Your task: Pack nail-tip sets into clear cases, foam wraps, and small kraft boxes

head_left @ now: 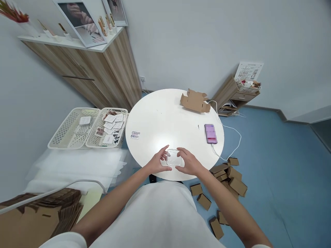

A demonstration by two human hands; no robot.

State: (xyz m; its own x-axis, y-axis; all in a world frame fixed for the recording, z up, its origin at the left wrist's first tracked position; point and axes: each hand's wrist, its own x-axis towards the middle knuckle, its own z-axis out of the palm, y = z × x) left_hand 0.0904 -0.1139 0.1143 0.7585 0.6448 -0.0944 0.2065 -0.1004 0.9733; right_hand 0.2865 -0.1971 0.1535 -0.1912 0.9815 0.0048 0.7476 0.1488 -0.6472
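Near the front edge of the round white table [152,113], a small transparent plastic box [173,157] sits between my two hands. My left hand [159,161] grips its left side, thumb toward me and fingers curled on the far side. On the right side my right hand [188,161] holds it in the same way. Something small and dark shows by the box's left end, too small to name. A sheet of small purplish oval pieces [134,135] lies at the table's left. Toward the back right is an unfolded brown cardboard box [196,101].
A phone [210,133] with a white cable lies at the table's right. Two white baskets [89,137], one with cards and packets, stand left beside translucent sheets [80,163]. Folded cardboard [38,217] is stacked lower left. Several small brown boxes [238,186] lie on the blue floor.
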